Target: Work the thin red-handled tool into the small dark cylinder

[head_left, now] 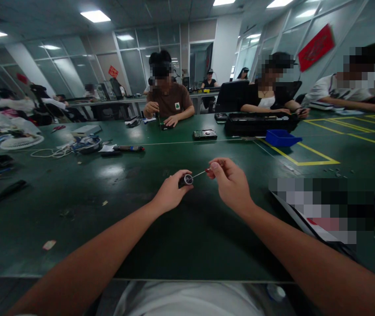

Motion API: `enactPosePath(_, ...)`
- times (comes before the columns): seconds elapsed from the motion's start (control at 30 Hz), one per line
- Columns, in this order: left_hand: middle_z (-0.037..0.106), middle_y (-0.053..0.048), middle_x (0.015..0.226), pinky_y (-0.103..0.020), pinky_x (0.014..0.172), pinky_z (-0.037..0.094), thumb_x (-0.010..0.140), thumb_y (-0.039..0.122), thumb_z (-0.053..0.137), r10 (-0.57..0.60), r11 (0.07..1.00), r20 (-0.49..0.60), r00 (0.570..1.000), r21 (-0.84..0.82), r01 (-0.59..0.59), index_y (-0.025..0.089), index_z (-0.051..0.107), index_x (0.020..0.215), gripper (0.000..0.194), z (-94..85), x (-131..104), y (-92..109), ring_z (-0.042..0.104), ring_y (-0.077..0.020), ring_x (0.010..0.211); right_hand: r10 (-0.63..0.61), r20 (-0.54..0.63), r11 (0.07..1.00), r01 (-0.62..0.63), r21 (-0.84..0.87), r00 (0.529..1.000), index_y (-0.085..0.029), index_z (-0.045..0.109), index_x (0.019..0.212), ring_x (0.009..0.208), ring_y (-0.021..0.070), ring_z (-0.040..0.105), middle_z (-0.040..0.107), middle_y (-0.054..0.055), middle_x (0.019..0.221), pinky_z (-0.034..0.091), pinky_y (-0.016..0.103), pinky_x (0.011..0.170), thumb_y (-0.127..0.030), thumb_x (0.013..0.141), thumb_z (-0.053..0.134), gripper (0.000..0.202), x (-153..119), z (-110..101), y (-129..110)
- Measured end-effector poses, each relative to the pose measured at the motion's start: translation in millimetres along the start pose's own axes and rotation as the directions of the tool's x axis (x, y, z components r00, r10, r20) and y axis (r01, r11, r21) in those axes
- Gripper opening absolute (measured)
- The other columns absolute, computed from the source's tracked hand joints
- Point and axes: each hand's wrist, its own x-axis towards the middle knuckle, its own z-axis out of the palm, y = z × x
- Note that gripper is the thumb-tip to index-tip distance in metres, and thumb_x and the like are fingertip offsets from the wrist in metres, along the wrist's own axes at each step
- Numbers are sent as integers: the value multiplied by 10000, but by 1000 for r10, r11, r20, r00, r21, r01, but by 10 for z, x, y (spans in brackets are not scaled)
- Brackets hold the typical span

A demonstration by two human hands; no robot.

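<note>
Above the green table point(135, 245), my left hand point(170, 193) is closed around a small dark cylinder point(186, 180) with a pale ring at its open end, which faces right. My right hand point(228, 182) pinches the red handle of a thin screwdriver point(200, 174). Its metal shaft points left, and the tip meets the cylinder's open end; whether it sits inside or only touches the rim I cannot tell. Fingers hide most of the cylinder's body and part of the handle.
Across the table a person in a brown shirt point(177, 98) works on a small part. A green circuit board point(205, 134), a blue tray point(281, 138) and a long black housing point(253, 124) lie ahead. Cables point(87, 144) and a dark screwdriver point(9, 189) are at left.
</note>
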Motion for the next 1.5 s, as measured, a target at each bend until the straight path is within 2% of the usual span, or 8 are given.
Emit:
enactPosePath(0.23, 713, -24, 1196, -380, 1049, 453, 871, 180, 688, 50, 999, -14, 999, 3, -50, 234, 663, 1191, 325, -37, -8, -33, 640, -231, 1140, 22, 10, 999, -21, -35, 1000, -203, 651, 888, 690, 177, 671, 717, 34, 761, 526, 329, 658, -425, 922, 614, 228, 5, -22, -28)
enactPosePath(0.57, 701, -43, 1261, -513, 1151, 355, 878, 233, 709, 69, 992, -28, 997, 111, -66, 251, 668, 1235, 359, -55, 9, -79, 616, -273, 1185, 134, 33, 990, -135, 36, 990, -188, 667, 818, 668, 189, 693, 747, 58, 739, 540, 335, 651, -466, 849, 697, 282, 51, -29, -27)
enactPosePath(0.77, 703, -45, 1247, -499, 1122, 389, 871, 228, 721, 72, 989, -36, 997, 134, -66, 241, 678, 1210, 342, -70, -1, -63, 620, -269, 1164, 17, 42, 969, -6, -246, 999, -206, 661, 761, 553, 161, 611, 676, 9, 614, 422, 291, 527, -509, 854, 692, 318, -5, -63, -60)
enactPosePath(0.87, 708, -47, 1222, -449, 1078, 439, 868, 226, 723, 93, 988, -34, 995, 126, -88, 239, 678, 1214, 349, -67, 1, -91, 627, -255, 1151, -79, 110, 941, 111, -318, 991, -213, 676, 857, 598, 169, 629, 703, 14, 688, 418, 291, 538, -433, 895, 647, 226, -28, -75, -73)
enactPosePath(1.03, 698, -47, 1243, -410, 1066, 458, 867, 208, 716, 104, 990, -50, 993, 104, -98, 233, 675, 1211, 348, -49, 17, -162, 621, -240, 1185, -177, 233, 920, 245, -306, 956, -213, 632, 1003, 805, 201, 692, 739, 51, 903, 491, 322, 692, -279, 934, 534, 136, -26, -77, -61)
enactPosePath(1.13, 702, -44, 1234, -409, 1061, 462, 867, 211, 716, 107, 990, -56, 993, 100, -101, 234, 677, 1207, 343, -47, 18, -169, 625, -238, 1179, -140, 253, 919, 221, -328, 957, -214, 637, 986, 741, 191, 676, 720, 31, 829, 456, 303, 634, -314, 950, 525, 154, -22, -76, -69)
enactPosePath(1.27, 702, -42, 1234, -396, 1050, 466, 868, 210, 718, 115, 989, -37, 993, 100, -110, 235, 678, 1211, 346, -48, 7, -143, 626, -234, 1176, -66, 203, 916, 140, -376, 977, -208, 677, 919, 560, 159, 581, 633, -4, 643, 373, 294, 539, -435, 999, 465, 321, -26, -70, -91)
enactPosePath(1.5, 697, -44, 1251, -405, 1066, 458, 866, 218, 719, 110, 989, -41, 993, 104, -106, 233, 672, 1220, 357, -47, 10, -155, 621, -234, 1188, -35, 219, 937, 108, -332, 975, -188, 635, 1199, 666, 183, 619, 685, 24, 779, 420, 319, 631, -325, 999, 414, 328, -29, -74, -85)
